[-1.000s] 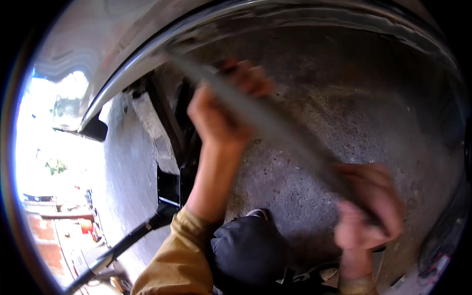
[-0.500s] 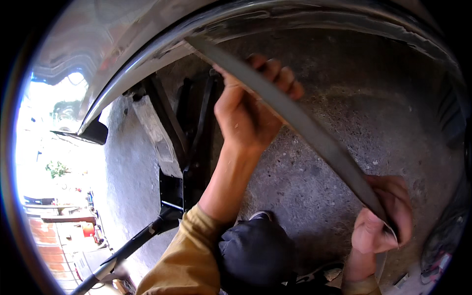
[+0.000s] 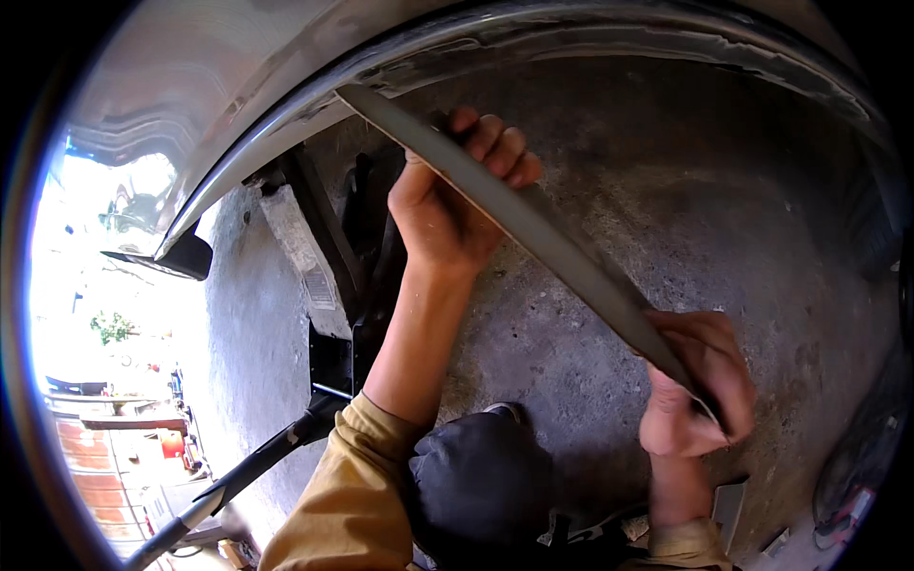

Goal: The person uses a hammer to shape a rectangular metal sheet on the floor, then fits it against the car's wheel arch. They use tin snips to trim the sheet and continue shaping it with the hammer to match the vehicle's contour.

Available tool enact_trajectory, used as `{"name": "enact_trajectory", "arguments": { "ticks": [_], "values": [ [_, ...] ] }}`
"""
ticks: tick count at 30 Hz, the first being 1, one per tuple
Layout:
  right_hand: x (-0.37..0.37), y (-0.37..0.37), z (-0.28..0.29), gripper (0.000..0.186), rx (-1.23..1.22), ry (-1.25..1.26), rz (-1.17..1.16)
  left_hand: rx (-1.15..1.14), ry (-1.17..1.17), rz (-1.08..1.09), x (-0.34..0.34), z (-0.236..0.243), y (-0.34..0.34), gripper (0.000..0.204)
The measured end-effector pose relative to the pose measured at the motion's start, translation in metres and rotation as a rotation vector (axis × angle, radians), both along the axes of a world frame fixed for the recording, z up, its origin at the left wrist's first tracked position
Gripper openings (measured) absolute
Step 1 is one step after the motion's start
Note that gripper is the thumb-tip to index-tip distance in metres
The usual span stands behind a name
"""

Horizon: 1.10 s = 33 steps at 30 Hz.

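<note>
Grey and slightly bowed, a flat strip [image 3: 538, 228] slants from upper left of centre to lower right. Both ends lie further left than half a second ago and the lower one is higher, so it seems to be shifted, not held still. The right hand [image 3: 716, 366] pinches the lower end; the left hand [image 3: 443, 214] holds the upper half from behind, thumb and curled fingers at opposite edges, palm contact hidden. Whether the tip touches the car body panel [image 3: 238, 57] is unclear. At left, a floor jack [image 3: 309, 262] fades into shadow.
</note>
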State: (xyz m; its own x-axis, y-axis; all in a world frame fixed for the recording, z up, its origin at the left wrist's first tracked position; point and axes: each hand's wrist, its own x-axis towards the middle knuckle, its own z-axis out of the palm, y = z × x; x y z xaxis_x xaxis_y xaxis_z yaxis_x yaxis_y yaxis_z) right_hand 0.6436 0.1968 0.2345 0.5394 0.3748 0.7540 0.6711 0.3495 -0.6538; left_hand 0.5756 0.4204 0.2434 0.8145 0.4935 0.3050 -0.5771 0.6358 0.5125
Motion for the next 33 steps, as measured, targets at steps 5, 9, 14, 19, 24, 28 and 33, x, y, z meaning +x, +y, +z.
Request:
{"name": "enact_trajectory", "arguments": {
  "ticks": [5, 9, 14, 19, 24, 28, 33],
  "values": [
    [0.006, -0.016, -0.007, 0.029, 0.032, 0.045, -0.029, -0.047, 0.116, 0.078, 0.017, 0.005, -0.031, 0.021],
    [0.013, -0.043, -0.014, 0.031, 0.019, 0.077, -0.048, -0.073, 0.035, -0.011, 0.032, -0.005, -0.051, 0.02],
    [-0.006, 0.001, -0.018, 0.03, 0.077, 0.024, 0.0, -0.032, -0.135, -0.165, 0.023, -0.019, 0.011, 0.022],
    [0.01, -0.018, -0.022, 0.029, 0.032, 0.156, -0.022, 0.025, 0.121, 0.05, 0.018, -0.005, -0.026, 0.027],
    [0.031, -0.032, -0.012, 0.026, 0.047, 0.16, 0.025, 0.026, 0.062, 0.06, 0.026, 0.0, -0.03, 0.028],
    [0.02, -0.001, -0.014, 0.021, 0.065, 0.124, 0.096, 0.088, -0.045, -0.046, 0.006, -0.008, 0.003, 0.044],
    [0.038, -0.034, -0.027, 0.028, 0.069, 0.183, 0.004, -0.033, 0.158, 0.116, 0.023, 0.003, -0.053, 0.026]
  ]
}}
